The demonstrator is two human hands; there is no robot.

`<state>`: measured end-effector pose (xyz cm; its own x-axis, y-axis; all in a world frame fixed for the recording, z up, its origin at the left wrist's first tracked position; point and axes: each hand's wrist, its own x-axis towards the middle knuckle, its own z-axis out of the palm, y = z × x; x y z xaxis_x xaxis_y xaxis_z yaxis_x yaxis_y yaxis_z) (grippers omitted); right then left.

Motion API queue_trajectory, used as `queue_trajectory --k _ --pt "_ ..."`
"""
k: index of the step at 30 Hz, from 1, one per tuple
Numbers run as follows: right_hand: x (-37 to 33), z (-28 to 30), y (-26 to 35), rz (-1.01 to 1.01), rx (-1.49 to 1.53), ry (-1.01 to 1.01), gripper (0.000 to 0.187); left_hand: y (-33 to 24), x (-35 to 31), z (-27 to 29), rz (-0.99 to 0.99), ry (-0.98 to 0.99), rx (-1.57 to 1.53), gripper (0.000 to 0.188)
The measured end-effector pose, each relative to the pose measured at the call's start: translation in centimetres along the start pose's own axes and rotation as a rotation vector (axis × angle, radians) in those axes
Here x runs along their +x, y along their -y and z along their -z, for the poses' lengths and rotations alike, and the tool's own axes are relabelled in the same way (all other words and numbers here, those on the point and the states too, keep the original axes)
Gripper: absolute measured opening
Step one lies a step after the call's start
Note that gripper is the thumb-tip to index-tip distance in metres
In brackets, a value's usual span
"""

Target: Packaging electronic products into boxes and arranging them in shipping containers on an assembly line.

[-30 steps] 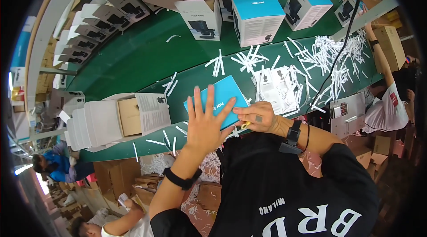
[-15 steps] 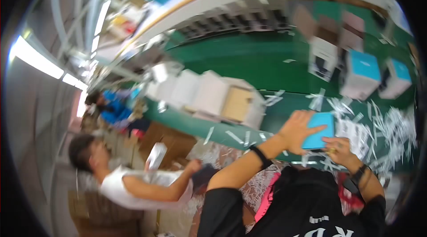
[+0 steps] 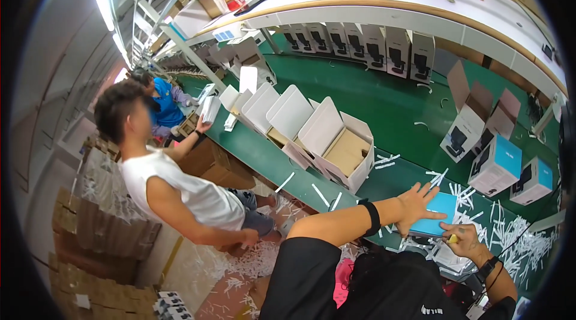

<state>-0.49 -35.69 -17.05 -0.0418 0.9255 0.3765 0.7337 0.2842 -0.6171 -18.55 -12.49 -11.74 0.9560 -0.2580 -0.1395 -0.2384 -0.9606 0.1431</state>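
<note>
My left hand [image 3: 416, 206] lies flat with fingers spread on a flat blue box [image 3: 436, 221] at the near edge of the green table [image 3: 384, 104]. A black band circles that wrist. My right hand [image 3: 462, 239] sits at the blue box's lower right corner, fingers pinched on a small yellow thing. Many white paper strips [image 3: 480, 200] lie scattered around the box.
A row of open white cartons [image 3: 336, 146] stands to the left of my hands. Shut blue-topped boxes [image 3: 498, 165] stand at the right. A person in a white sleeveless top [image 3: 180, 191] leans over beside the table at left. Cardboard boxes and paper scraps cover the floor.
The view has swung left, bringing the neighbouring person and the floor into sight. Both hands have stayed on the blue box.
</note>
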Motion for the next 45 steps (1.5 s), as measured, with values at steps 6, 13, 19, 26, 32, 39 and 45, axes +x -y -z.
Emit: queue_trajectory --k 6,13,19,26,32,39,45 --pt "-0.1 -0.2 -0.1 0.022 -0.001 0.03 0.024 0.1 0.1 -1.2 0.026 0.031 -0.05 0.12" --pt "-1.4 -1.0 -0.4 -0.077 0.012 -0.035 0.03 0.9 -0.2 0.2 -0.086 0.024 0.084 0.127" --pt "-3.4 -3.9 -2.2 -0.297 0.035 -0.434 0.029 2.4 0.2 1.8 -0.093 0.094 0.038 0.133" --pt "-13.8 -9.6 -8.6 -0.924 -0.157 -0.749 0.022 6.1 0.5 -0.8 0.283 -0.228 -0.312 0.13" --pt "-17.4 -13.3 -7.4 -1.165 -0.121 -0.799 0.022 13.4 -0.2 -1.0 0.691 -0.973 -1.3 0.103" --pt "-13.4 -8.4 -3.3 -1.214 -0.043 -0.917 0.024 20.3 5.6 -1.2 0.776 -1.225 -1.82 0.081" --pt "-16.3 -8.8 -1.5 -1.386 -0.081 -0.888 0.029 21.4 7.5 -2.8 0.732 -1.082 -2.225 0.065"
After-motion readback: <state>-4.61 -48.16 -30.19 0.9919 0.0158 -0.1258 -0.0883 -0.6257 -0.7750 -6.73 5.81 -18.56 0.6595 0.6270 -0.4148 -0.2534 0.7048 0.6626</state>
